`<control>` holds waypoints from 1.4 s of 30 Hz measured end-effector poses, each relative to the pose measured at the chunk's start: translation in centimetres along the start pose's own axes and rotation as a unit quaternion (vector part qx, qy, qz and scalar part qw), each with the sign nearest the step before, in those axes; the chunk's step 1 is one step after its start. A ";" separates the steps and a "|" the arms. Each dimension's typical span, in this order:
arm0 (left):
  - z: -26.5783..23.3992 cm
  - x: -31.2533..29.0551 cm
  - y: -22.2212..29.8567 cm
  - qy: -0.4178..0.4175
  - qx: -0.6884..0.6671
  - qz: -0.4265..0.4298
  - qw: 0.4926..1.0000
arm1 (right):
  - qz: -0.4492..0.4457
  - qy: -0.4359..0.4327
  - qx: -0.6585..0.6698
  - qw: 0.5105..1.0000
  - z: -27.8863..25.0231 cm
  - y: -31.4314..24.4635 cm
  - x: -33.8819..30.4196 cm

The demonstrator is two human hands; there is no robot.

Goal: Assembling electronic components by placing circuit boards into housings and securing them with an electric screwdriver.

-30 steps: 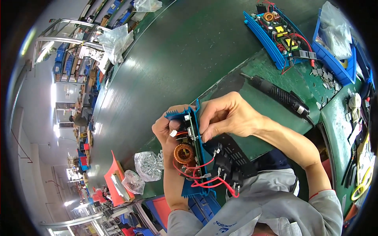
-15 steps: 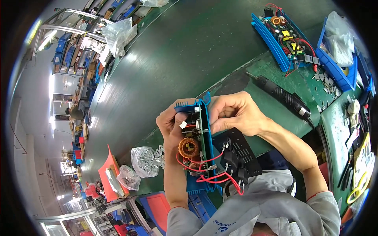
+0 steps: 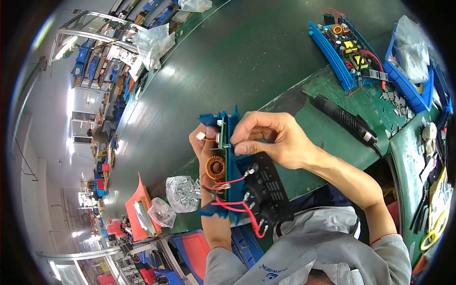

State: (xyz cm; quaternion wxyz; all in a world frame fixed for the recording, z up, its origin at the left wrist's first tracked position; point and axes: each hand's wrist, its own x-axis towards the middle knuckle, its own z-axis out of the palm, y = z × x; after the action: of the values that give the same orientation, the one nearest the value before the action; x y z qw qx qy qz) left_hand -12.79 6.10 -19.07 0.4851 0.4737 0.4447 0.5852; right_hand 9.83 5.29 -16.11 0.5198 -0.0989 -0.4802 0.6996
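Note:
My left hand (image 3: 197, 137) is closed round the far side of a blue finned metal housing (image 3: 231, 164), held tilted up above the bench. Inside it is a green circuit board (image 3: 224, 137) with a copper-wound ring coil (image 3: 215, 167) and a small white connector (image 3: 200, 136). My right hand (image 3: 270, 137) has thumb and forefinger pinched at the housing's right wall; whatever sits between the fingertips is hidden. Red wires (image 3: 232, 205) join the board to a black slotted end panel (image 3: 268, 185) with sockets, which hangs below my right hand.
A second blue housing with a board (image 3: 349, 52) lies at the far right, beside a blue bin (image 3: 403, 76) holding plastic bags. A black electric screwdriver (image 3: 342, 116) and small grey pieces (image 3: 396, 105) lie nearer. Clear bags (image 3: 183, 194) and an orange-red folder (image 3: 137, 209) are at left.
The housing has shifted left and turned more edge-on, with the wired panel swinging along. My right hand has followed it left, still pinched against the wall.

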 end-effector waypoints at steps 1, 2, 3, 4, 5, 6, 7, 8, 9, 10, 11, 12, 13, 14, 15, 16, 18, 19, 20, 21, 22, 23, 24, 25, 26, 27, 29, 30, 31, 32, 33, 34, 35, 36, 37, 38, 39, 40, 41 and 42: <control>-0.2 -0.1 -0.5 -0.003 -0.034 0.017 0.999 | -0.002 0.000 0.000 1.000 0.4 -0.1 0.1; 1.3 -0.3 -0.4 -0.005 -0.070 0.035 0.997 | -0.015 -0.001 -0.001 1.000 0.6 -0.2 0.3; 2.2 -0.4 -0.6 0.053 -0.056 0.042 0.996 | -0.028 -0.003 -0.001 1.000 0.8 -0.4 0.4; 2.2 -0.2 -0.8 0.051 -0.101 -0.018 0.993 | -0.029 -0.004 -0.005 1.000 0.9 -0.7 0.5; 2.2 0.0 -0.8 0.051 -0.143 -0.075 0.986 | -0.023 0.016 -0.024 0.999 1.1 -1.1 0.6; 4.0 0.5 0.7 -0.054 -0.157 -0.061 0.984 | -0.015 0.043 -0.047 0.998 0.8 -1.2 0.7; 5.8 0.4 1.8 0.038 -0.115 -0.133 0.984 | -0.015 0.045 -0.053 0.998 0.5 -1.2 0.7; 6.9 0.0 2.9 0.131 -0.069 -0.198 0.969 | -0.026 0.051 -0.062 0.996 0.5 -1.4 0.6; 5.5 0.2 1.2 -0.035 -0.133 -0.050 0.989 | -0.037 0.057 -0.071 0.995 0.5 -1.6 0.5; 5.6 0.3 1.1 -0.049 -0.111 -0.009 0.993 | -0.039 0.055 -0.075 0.995 0.6 -1.8 0.4; 6.1 0.5 1.2 -0.063 -0.090 0.031 0.993 | -0.035 0.060 -0.105 0.992 0.6 -1.9 0.1; 5.0 0.5 0.3 -0.063 -0.041 0.021 0.997 | -0.031 0.066 -0.135 0.988 0.5 -2.0 0.0; 5.0 0.3 -0.1 -0.065 -0.045 0.023 0.997 | -0.034 0.065 -0.141 0.987 0.4 -2.1 -0.1; 5.2 0.0 -0.5 -0.050 -0.105 0.002 0.993 | -0.034 0.066 -0.146 0.987 0.3 -2.2 -0.2; 4.9 -0.6 -0.5 -0.031 -0.162 -0.014 0.986 | -0.062 0.058 -0.190 0.978 0.7 -2.6 -0.2; 2.4 -0.8 -3.1 0.087 -0.187 -0.126 0.970 | -0.091 0.050 -0.232 0.967 1.1 -2.9 -0.1; 1.7 0.6 -3.4 0.005 -0.193 -0.068 0.979 | -0.130 0.038 -0.261 0.956 1.1 -2.6 0.1; 1.3 1.1 -3.6 -0.077 -0.193 -0.012 0.978 | -0.169 0.028 -0.285 0.943 1.2 -2.5 0.1; 0.7 1.0 -6.3 0.032 -0.135 -0.032 0.990 | -0.170 0.020 -0.288 0.942 1.3 -2.6 0.2; 2.9 0.6 -4.2 0.026 -0.144 -0.024 0.989 | -0.181 0.018 -0.307 0.934 0.8 -2.7 0.2; 5.0 0.3 -1.8 0.021 -0.153 -0.015 0.988 | -0.192 0.015 -0.325 0.926 0.3 -2.7 0.3; 3.9 0.9 -0.4 -0.073 -0.071 0.001 0.995 | -0.190 0.009 -0.328 0.925 0.3 -2.8 0.3; 3.9 0.6 -0.5 -0.069 -0.076 0.004 0.995 | -0.191 -0.004 -0.333 0.923 0.2 -2.9 0.3; 4.1 0.0 -0.8 -0.058 -0.079 0.022 0.995 | -0.191 -0.017 -0.338 0.921 0.2 -3.0 0.3; 4.3 -0.4 -0.7 -0.046 -0.081 0.039 0.995 | -0.188 -0.023 -0.339 0.921 0.2 -3.0 0.4; 4.2 -0.8 -0.1 -0.079 -0.110 0.050 0.989 | -0.185 -0.037 -0.343 0.920 0.2 -3.2 0.5; 4.7 -1.1 0.4 -0.069 -0.107 0.040 0.991 | -0.180 -0.055 -0.351 0.917 0.2 -3.5 0.5; 3.9 -0.9 0.4 -0.052 -0.037 -0.011 0.998 | -0.171 -0.057 -0.362 0.915 0.2 -3.7 0.3; 4.0 -0.8 0.3 -0.068 -0.050 -0.006 0.996 | -0.162 -0.059 -0.373 0.912 0.2 -4.0 0.2; 4.0 -0.6 0.1 -0.084 -0.063 -0.002 0.994 | -0.158 -0.062 -0.377 0.911 0.2 -4.2 0.1; 3.8 -0.4 -0.4 -0.071 -0.030 0.009 0.997 | -0.158 -0.063 -0.384 0.907 0.2 -4.6 0.0; 3.6 -0.4 -0.3 -0.070 -0.038 0.010 0.997 | -0.158 -0.064 -0.393 0.904 0.4 -4.9 -0.1; 3.7 -0.5 0.1 -0.078 -0.004 0.029 0.996 | -0.151 -0.062 -0.389 0.907 0.5 -5.4 -0.3; 3.9 -0.6 0.3 -0.086 0.030 0.049 0.995 | -0.146 -0.066 -0.395 0.905 0.5 -5.7 -0.5; 4.4 -0.9 0.3 -0.074 -0.021 0.027 0.997 | -0.127 -0.056 -0.378 0.915 0.6 -5.9 -0.7; 4.5 -0.8 0.2 -0.074 -0.030 0.028 0.996 | -0.109 -0.044 -0.363 0.924 0.6 -6.2 -1.0; 4.4 -0.6 0.1 -0.091 -0.014 0.036 0.995 | -0.106 -0.047 -0.370 0.922 0.8 -6.5 -1.1; 4.3 -0.5 0.1 -0.108 0.003 0.043 0.993 | -0.068 -0.038 -0.358 0.931 1.0 -6.9 -1.3; 4.2 -0.4 0.1 -0.108 -0.003 0.044 0.993 | -0.029 -0.026 -0.343 0.938 1.1 -7.1 -1.4; 4.2 -0.3 0.0 -0.114 0.006 0.047 0.992 | -0.027 -0.027 -0.348 0.937 1.2 -7.3 -1.5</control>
State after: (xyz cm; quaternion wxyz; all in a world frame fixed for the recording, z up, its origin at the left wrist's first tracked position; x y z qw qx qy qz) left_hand -8.65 6.02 -18.45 0.5018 0.5606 0.3671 0.5471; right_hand 14.30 3.33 -10.39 0.4586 -0.2417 -0.7101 0.4765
